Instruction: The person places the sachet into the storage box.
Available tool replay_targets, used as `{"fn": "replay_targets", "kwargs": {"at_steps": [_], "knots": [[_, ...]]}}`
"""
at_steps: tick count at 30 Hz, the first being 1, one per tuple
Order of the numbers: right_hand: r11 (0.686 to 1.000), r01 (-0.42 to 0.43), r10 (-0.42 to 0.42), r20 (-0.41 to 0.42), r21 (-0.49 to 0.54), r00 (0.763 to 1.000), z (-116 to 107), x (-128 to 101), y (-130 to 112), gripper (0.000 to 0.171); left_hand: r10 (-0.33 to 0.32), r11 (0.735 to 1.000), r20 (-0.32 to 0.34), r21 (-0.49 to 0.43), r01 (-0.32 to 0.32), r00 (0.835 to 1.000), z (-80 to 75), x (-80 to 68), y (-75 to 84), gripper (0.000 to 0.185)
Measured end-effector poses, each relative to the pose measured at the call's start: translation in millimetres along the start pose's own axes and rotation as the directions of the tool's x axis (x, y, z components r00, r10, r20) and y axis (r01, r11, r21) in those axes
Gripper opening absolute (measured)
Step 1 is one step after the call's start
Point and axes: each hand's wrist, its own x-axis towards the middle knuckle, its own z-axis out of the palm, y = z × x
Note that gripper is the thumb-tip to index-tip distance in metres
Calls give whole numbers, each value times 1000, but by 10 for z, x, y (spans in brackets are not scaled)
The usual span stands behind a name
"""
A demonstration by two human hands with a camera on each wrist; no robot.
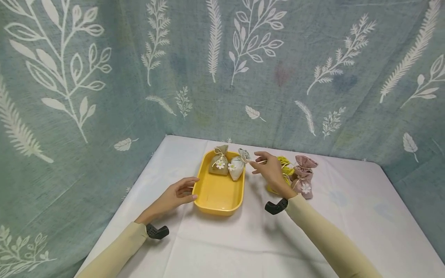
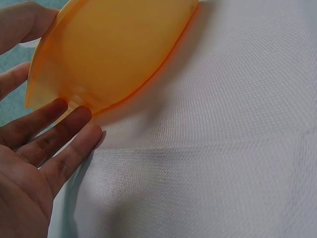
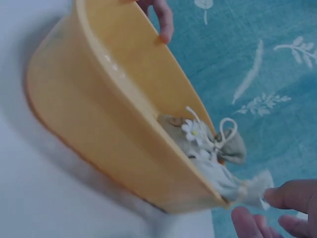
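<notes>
A yellow tray [image 1: 217,197] holds two small drawstring pouches at its far end. One is a brown pouch [image 1: 218,168], the other a pale grey-white pouch [image 1: 237,168], each with a white flower. My left hand [image 1: 177,193] touches the tray's left side from outside, its fingers [image 2: 74,124] spread and fairly straight against the wall. Just right of the pale pouch's tied neck is my right hand [image 1: 269,170], fingers loosely bent and apart. In the right wrist view its thumb [image 3: 290,195] is at the pouch's gathered top; whether they touch, I cannot tell.
Yellow-green pouches [image 1: 285,166] and pink pouches [image 1: 304,175] lie together at the right, partly behind my right hand. A white cloth [image 1: 215,247] covers the table. Patterned teal fabric [image 1: 194,77] hangs behind and at both sides.
</notes>
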Motion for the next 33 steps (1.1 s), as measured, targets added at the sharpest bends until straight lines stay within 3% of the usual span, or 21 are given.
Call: {"fn": "replay_targets", "kwargs": {"at_steps": [13,18,23,33], "knots": [[992,96,-89,81,-86,993,-788,-334,92,37,9,1000,8,3,-9,1000,-1,24,12,67],[987,79,-72,53,-141,996,-1032,-454,194,42,7,1000,3,0,-7,1000,2,22,11,67],[990,51,-48,25,-133,999,-1244,-560,317,44,14,1000,5,0,-14,1000,8,22,17,67],[979,11,-24,-61,-204,998,-1495,-666,572,41,2,1000,2,7,-2,1000,9,29,20,67]]}}
